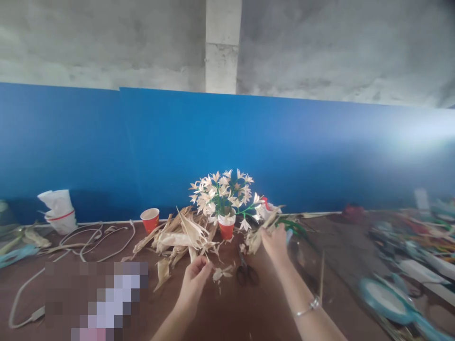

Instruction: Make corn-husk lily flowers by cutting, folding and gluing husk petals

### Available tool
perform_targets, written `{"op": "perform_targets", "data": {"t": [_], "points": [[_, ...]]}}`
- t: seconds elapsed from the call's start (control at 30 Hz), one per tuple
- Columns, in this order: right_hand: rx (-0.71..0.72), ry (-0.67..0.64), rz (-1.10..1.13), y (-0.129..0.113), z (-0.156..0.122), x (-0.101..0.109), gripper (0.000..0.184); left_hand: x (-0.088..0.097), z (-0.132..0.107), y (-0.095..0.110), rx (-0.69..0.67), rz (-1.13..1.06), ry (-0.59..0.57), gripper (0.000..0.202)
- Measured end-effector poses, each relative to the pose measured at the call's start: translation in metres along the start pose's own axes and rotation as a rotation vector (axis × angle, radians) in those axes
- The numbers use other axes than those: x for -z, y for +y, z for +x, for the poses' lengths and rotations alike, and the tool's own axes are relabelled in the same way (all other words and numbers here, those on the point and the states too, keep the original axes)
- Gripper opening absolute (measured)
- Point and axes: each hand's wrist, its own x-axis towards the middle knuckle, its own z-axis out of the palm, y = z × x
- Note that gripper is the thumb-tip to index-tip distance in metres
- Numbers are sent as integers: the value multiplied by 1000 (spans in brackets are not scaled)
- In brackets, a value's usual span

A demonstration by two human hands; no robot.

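Observation:
My left hand (195, 277) is closed in a pinch on a small pale husk flower (222, 273) just above the brown table (270, 308). My right hand (274, 241) reaches farther back, fingers curled round dried husk pieces (254, 239) and a green stem (293, 227). A pile of dried corn husks (181, 234) lies in front of my left hand. Behind it a red paper cup (226, 228) holds a bunch of white husk flowers (223, 189) on green stems. Black scissors (246, 271) lie between my hands.
A second red cup (150, 219) stands to the left, near white cables (92, 239) and a white bag (59, 210). A blue wall panel (142, 151) backs the table. Blurred tools and teal objects (391, 300) crowd the right side. A pixelated patch (95, 300) covers the lower left.

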Motion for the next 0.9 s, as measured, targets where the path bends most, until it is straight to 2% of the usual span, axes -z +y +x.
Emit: {"op": "perform_targets", "data": {"t": [0.03,0.07,0.1,0.17,0.2,0.3,0.4,0.53,0.67,0.73,0.8,0.9], "points": [[15,-4,12,-5,-10,1,45,1,1,0,-5,4,-17,31],[62,-63,77,-12,-22,1,42,1,2,-1,-10,7,-38,31],[100,-206,172,-19,-36,1,35,2,2,-2,-17,10,-65,31],[147,-605,312,-34,-65,1,27,2,2,-4,-39,15,-131,31],[184,-691,350,-41,-77,0,23,1,2,-5,-49,18,-168,32],[191,-725,419,-55,-99,-4,15,0,1,-9,-53,43,-251,31],[150,-667,482,-57,-102,-4,17,-1,1,-10,-45,75,-259,26],[74,-638,584,-51,-101,-2,18,-1,1,-4,-48,98,-200,22],[12,-556,622,-46,-103,-3,19,-3,0,-1,-60,102,-72,31],[60,-524,629,-46,-106,-3,18,-4,-2,-2,36,112,-53,42],[151,-558,637,-47,-109,-3,17,-6,-3,-3,194,82,-115,47],[296,-650,588,-48,-116,0,13,-6,-5,-4,377,-80,-217,40]]}}
